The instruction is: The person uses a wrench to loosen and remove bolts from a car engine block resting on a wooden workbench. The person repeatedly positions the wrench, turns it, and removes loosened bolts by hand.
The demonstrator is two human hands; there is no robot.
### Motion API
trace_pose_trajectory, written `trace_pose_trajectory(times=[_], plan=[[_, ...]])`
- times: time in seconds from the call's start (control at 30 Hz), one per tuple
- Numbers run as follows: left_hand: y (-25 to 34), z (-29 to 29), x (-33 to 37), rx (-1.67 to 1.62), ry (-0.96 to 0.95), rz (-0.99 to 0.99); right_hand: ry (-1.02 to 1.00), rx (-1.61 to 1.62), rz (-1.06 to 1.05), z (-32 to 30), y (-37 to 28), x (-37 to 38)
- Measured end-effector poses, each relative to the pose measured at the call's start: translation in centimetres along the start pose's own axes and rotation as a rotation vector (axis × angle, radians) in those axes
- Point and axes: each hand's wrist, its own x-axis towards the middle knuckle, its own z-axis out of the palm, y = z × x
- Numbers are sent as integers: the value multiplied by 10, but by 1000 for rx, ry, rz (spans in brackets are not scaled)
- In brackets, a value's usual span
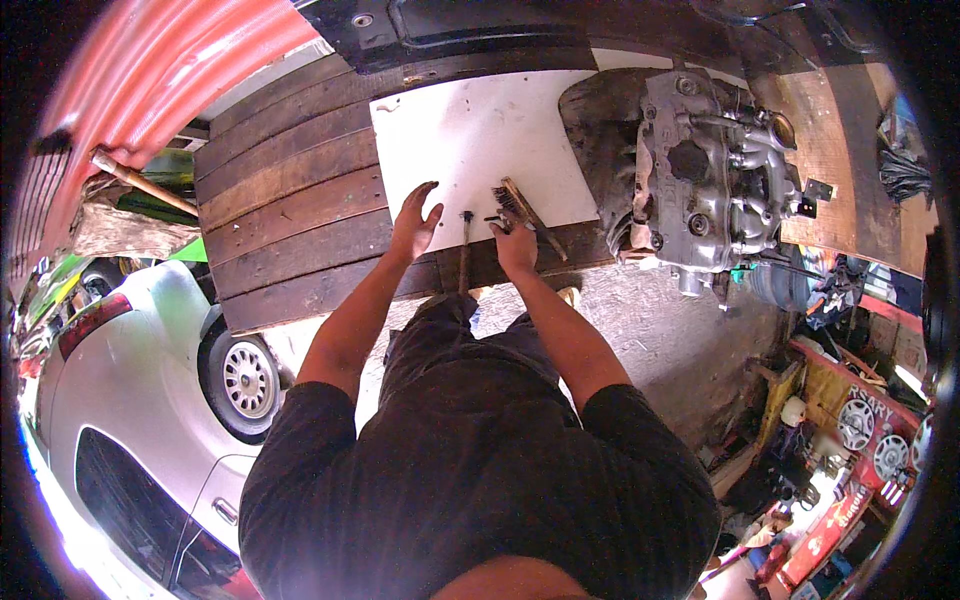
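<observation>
My left hand is open above the edge of a white sheet on the wooden bench, fingers and thumb apart, with nothing in it. My right hand is closed, its fingers curled at the front edge of the sheet. A small dark piece shows at its fingertips, too small to name. Right against these fingers is a wire brush with a long wooden handle, slanting across the sheet's edge; whether the hand touches it I cannot tell. Between my hands lies a thin long-handled brush with a dark tip.
A metal engine stands on the bench at the right. Bare planks run along the left side. A hammer with a wooden handle is at the far left. Below left is a silver car; shelves of parts stand lower right.
</observation>
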Motion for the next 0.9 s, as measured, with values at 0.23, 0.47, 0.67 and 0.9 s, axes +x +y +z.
trace_pose_trajectory(times=[0.23,0.47,0.67,0.9], plan=[[13,7,12,-59,-23,37,164,134,-141,-7,28,1],[44,16,35,-76,-69,213,314,464,-193,-53,83,-5],[94,40,57,-100,-194,330,436,524,-139,-52,151,-5],[169,74,73,-202,-296,582,255,1465,3,-173,87,-81]])
